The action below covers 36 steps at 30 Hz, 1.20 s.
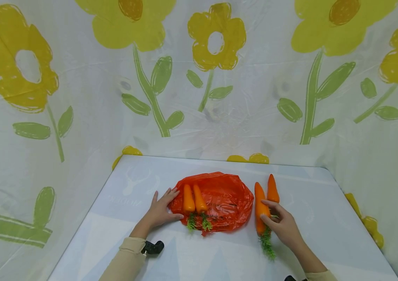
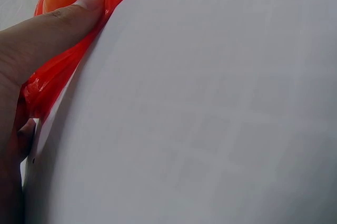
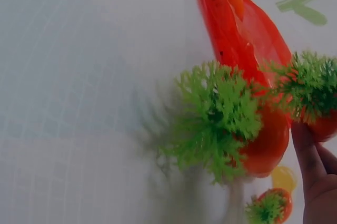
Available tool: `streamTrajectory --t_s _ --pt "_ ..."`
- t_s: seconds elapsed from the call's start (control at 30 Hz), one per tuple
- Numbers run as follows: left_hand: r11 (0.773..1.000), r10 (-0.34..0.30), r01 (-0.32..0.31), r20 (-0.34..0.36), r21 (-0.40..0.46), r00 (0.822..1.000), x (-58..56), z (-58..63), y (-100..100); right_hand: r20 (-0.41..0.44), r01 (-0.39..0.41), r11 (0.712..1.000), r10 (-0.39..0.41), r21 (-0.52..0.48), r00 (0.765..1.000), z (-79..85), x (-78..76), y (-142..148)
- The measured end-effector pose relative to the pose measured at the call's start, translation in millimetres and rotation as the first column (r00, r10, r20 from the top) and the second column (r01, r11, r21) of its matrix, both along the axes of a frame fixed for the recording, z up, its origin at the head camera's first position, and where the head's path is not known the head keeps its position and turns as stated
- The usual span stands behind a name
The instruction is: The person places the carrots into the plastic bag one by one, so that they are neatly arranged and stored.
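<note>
A crinkled red plastic bag lies on the table, with two orange carrots with leafy green tops on its left part. My left hand rests at the bag's left edge, fingers spread and thumb extended; the left wrist view shows the thumb touching the red plastic. To the right of the bag, my right hand grips a carrot with thumb and fingertips. Another carrot lies just beyond that hand. In the right wrist view, green leaves and a carrot end partly hide the grip.
The pale printed table has a back edge close behind the bag. A white curtain with yellow flowers surrounds it at the back and sides. Black devices sit at both wrists, the left one plainly visible.
</note>
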<state>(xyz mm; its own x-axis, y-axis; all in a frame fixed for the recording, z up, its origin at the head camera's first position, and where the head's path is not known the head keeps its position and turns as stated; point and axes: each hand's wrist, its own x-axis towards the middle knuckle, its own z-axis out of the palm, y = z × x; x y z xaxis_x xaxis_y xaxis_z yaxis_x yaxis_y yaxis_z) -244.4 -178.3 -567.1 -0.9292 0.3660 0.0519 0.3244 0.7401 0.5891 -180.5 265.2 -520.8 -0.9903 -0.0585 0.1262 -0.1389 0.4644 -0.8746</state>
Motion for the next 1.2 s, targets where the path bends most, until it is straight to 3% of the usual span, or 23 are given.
streamTrajectory --t_s 1.2 --pt "1.0 0.002 -0.002 0.003 -0.01 1.0 -0.2 -0.6 0 -0.029 -0.092 0.989 0.089 -0.119 0.996 -2.3 -1.1 -26"
